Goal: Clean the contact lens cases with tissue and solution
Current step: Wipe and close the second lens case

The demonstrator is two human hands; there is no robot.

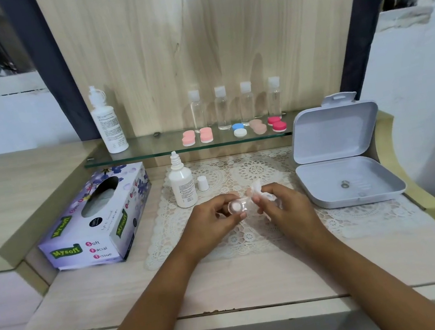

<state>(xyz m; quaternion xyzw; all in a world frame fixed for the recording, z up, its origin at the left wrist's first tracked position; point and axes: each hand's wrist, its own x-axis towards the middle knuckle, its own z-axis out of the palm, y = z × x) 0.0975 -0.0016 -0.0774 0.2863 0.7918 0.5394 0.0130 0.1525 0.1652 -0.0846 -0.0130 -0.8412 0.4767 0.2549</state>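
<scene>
Behind the table (255,277), five lens cases (239,130) and four clear bottles (222,109) are lined on a glass shelf (146,150). One open case (235,207) is gripped by the left hand (213,217), one tissue (255,189) pinched by the right hand (284,205).

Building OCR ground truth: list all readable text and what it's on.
"Mysoft": purple floral cardboard tissue box, front and top.
"Soft Facial Tissue": same box, front.
Small white plastic dropper bottle, tall white plastic bottle on the glass shelf: label print too small to read.
</scene>
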